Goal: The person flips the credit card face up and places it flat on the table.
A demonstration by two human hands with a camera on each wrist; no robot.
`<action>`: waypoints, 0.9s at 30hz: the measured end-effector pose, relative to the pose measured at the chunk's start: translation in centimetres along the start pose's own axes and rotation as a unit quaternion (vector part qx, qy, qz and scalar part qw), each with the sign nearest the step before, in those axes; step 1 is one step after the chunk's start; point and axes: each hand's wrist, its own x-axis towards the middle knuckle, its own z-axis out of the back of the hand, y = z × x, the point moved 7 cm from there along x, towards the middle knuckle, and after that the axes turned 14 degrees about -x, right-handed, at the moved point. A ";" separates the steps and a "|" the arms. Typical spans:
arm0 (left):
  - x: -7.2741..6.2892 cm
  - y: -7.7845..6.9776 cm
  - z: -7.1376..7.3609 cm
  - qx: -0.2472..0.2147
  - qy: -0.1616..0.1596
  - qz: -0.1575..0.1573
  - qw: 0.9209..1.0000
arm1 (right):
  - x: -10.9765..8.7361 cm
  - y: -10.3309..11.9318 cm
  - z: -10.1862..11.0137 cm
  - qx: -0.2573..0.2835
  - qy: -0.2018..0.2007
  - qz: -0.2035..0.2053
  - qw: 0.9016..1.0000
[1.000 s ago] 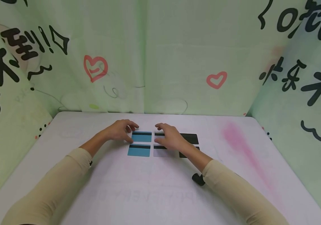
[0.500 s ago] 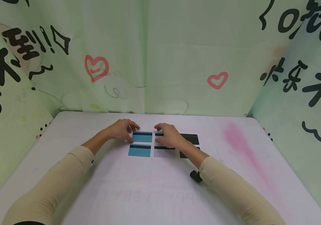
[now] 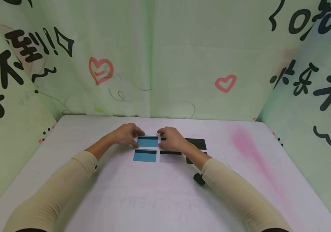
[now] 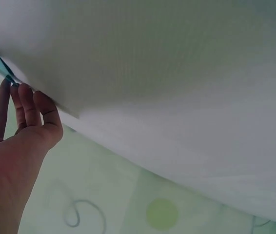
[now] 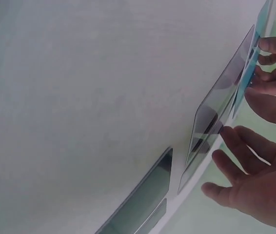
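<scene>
Several cards lie flat in two rows on the white table, each with a dark stripe where visible. The upper blue card (image 3: 147, 142) and lower blue card (image 3: 144, 156) form the left column. My left hand (image 3: 126, 133) has its thumb and fingertips at the upper blue card's left edge, fingers lightly bent. My right hand (image 3: 172, 140) extends thumb and forefinger to that card's right edge, over the upper pale card. In the right wrist view, the pale cards (image 5: 221, 100) look see-through, and the right hand's fingers (image 5: 245, 146) are spread loosely beside them.
A black card (image 3: 196, 143) lies at the upper right, with another black card (image 3: 189, 160) partly hidden below the right forearm. A small black object (image 3: 198, 179) sits by the right sleeve. Green cloth with drawn hearts and lettering hangs behind the white table (image 3: 119, 199).
My right hand has shifted slightly left, bringing its fingertips to the upper blue card's right edge. My left hand stays at the left edge. More of the lower pale card shows.
</scene>
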 end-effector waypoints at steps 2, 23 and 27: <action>-0.1 0.1 0.0 -0.002 -0.003 -0.002 1.000 | 0.1 0.1 0.0 -0.007 0.001 0.005 1.000; -0.2 0.3 0.0 -0.005 -0.013 -0.009 1.000 | 0.6 1.0 0.0 -0.022 0.000 0.016 1.000; -0.3 0.4 0.1 -0.006 -0.019 -0.011 1.000 | 0.8 0.9 -0.1 -0.020 -0.005 0.023 1.000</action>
